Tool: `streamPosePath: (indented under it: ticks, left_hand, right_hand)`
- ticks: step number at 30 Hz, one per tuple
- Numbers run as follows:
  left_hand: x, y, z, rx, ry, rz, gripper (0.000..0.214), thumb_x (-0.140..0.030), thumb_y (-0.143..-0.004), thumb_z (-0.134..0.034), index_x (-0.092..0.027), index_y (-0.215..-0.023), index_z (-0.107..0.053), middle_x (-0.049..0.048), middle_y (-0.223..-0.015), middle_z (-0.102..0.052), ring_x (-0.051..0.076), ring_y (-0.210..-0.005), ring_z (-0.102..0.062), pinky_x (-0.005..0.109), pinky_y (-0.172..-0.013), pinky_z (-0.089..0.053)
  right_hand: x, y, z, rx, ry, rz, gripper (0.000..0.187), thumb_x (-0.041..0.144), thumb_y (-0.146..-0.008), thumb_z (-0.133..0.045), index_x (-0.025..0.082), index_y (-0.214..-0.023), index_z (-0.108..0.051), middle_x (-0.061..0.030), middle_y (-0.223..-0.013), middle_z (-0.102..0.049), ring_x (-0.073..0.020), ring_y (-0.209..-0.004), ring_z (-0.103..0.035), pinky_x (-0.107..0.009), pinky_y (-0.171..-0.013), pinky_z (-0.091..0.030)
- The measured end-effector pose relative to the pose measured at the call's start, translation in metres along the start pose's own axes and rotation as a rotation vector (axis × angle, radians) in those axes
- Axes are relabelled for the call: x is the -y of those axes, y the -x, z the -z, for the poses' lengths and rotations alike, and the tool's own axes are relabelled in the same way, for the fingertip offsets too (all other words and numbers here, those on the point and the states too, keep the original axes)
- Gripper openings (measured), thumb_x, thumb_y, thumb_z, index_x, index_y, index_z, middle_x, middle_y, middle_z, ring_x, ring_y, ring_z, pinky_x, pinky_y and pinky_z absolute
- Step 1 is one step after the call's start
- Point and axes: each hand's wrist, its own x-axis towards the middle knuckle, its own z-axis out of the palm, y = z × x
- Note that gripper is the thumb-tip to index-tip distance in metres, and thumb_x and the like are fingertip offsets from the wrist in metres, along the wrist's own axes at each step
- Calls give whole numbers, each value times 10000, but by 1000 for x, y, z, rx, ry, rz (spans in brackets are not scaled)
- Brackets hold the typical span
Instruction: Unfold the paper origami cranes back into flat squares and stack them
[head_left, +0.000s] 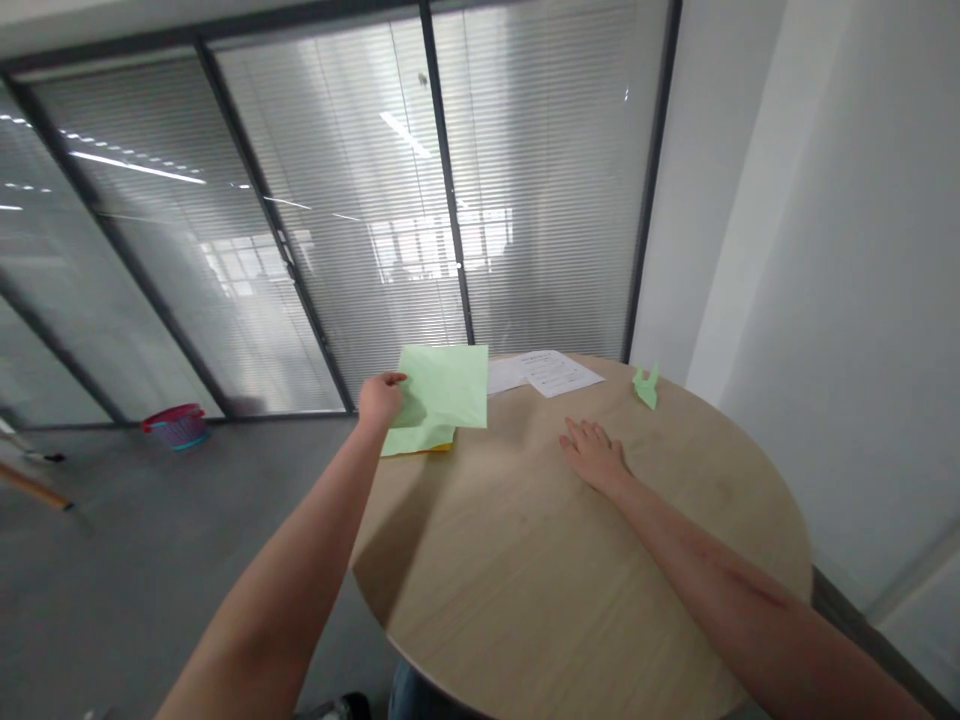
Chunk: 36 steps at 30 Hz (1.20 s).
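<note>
My left hand (pixel 381 402) pinches the left edge of a light green sheet of paper (pixel 448 385), which is held up off the table. Below it, a stack of coloured paper (pixel 416 439) lies at the table's left edge, green on top with a bit of orange-yellow showing under it. My right hand (pixel 592 453) rests palm down on the round wooden table (pixel 555 580), fingers spread, holding nothing. Beyond that hand, to the right, a small folded green paper figure (pixel 646 387) stands near the far edge.
Printed white sheets (pixel 559 373) lie at the back of the table. Glass panels with blinds (pixel 540 200) rise behind it, and a white wall (pixel 862 300) stands at the right. A pink and blue basket (pixel 177 428) sits on the floor at the left.
</note>
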Motion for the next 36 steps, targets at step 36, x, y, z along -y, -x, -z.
streamPosePath:
  ticks: [36]
  left_hand:
    - [61, 17, -77, 448, -563, -131, 755, -705, -881, -385, -246, -1475, -463, 221, -1562, -365, 445, -1426, -317, 687, -1069, -255]
  right_hand:
    - [4, 7, -3, -18, 64, 66, 571, 488, -1018, -202, 271, -1508, -399, -132, -1575, -364, -317, -1455, -268, -656, -1099, -198]
